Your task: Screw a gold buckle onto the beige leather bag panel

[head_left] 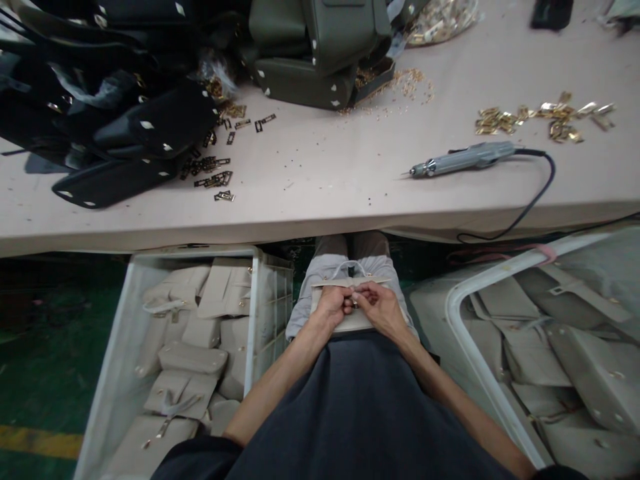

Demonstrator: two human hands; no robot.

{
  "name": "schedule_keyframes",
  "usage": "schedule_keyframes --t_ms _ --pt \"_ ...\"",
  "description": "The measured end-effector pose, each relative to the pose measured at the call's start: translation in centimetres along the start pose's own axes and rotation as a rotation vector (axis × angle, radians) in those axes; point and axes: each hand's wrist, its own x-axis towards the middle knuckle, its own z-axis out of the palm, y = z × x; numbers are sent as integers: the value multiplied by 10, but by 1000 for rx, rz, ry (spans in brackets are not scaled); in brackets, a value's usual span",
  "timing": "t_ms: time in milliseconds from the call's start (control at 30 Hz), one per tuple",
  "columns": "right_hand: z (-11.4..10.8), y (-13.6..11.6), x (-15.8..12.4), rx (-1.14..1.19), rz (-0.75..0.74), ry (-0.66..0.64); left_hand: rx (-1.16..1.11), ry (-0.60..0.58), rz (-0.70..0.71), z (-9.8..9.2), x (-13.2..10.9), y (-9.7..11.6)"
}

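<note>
A cream handbag lies on my lap, below the table edge, its thin handle arching toward my knees. My left hand and my right hand meet at the bag's upper edge. Both have their fingers curled and pinched together on a small part at the middle of that edge; what the part is I cannot make out. An electric screwdriver rests on the table above, untouched, tip pointing left, its black cord looping over the table's front edge.
A white crate of cream bags stands left of my legs; a white bin of more cream bags stands right. On the table: black bags, olive bags, dark metal fittings, gold fittings.
</note>
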Motion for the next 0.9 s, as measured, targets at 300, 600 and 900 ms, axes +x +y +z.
schedule_keyframes --t_ms 300,600,900 --pt "-16 -2 7 -470 -518 -104 60 -17 -70 13 -8 20" --pt "-32 -24 39 -297 -440 -92 514 252 681 19 -51 4" --pt "-48 -38 47 -77 -223 -146 657 25 766 17 -35 14"
